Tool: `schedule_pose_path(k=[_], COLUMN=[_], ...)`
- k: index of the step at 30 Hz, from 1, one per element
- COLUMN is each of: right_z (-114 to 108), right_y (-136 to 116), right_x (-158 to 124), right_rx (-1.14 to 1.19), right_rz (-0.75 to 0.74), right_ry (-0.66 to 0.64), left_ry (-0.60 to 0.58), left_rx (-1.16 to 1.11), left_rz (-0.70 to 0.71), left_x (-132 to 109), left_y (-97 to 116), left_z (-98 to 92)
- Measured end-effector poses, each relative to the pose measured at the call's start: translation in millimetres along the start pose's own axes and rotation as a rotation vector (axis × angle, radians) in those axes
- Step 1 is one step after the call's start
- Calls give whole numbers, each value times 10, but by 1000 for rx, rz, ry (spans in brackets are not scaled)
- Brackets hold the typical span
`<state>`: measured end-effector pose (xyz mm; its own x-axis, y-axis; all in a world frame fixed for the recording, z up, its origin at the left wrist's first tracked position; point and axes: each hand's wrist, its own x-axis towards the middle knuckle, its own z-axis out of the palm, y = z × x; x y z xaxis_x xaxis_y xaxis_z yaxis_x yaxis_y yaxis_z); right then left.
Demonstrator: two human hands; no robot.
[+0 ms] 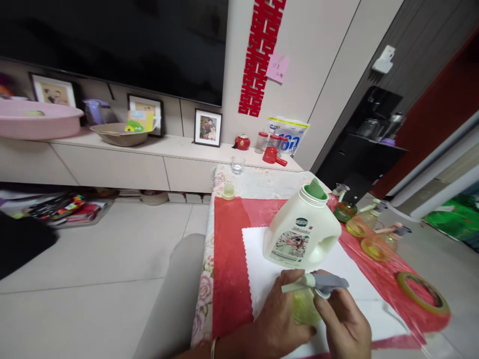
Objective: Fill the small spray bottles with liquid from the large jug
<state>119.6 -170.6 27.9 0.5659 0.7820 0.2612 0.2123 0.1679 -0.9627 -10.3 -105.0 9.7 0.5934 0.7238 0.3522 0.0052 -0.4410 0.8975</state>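
Note:
My left hand (279, 314) wraps around a small yellow-green spray bottle (304, 306) on a white cloth (262, 279). My right hand (346, 324) pinches the bottle's grey trigger sprayer head (327, 283), with fingers closed on it. Just beyond stands a white detergent jug (299, 232) with a green open spout and a printed label. Its pale green cap (228, 191) lies farther back on the table.
A red plastic sheet (228, 259) covers the floral-clothed table. Three more spray bottles (368, 219) stand at the right, near a green tape roll (421, 291). A glass (237, 165) sits at the far end. A low cabinet (112, 164) with frames and basins runs behind.

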Motion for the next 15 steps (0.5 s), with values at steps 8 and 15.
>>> schedule_pose_path(k=[8, 15], right_z=[-316, -415], right_y=[199, 481], right_x=[10, 115], right_rx=[68, -50], right_rz=[22, 118], right_ry=[173, 315], left_ry=[230, 421], left_rx=[75, 203], left_rz=[-198, -138], left_x=[32, 822], left_y=[303, -317], left_z=[-929, -1703])
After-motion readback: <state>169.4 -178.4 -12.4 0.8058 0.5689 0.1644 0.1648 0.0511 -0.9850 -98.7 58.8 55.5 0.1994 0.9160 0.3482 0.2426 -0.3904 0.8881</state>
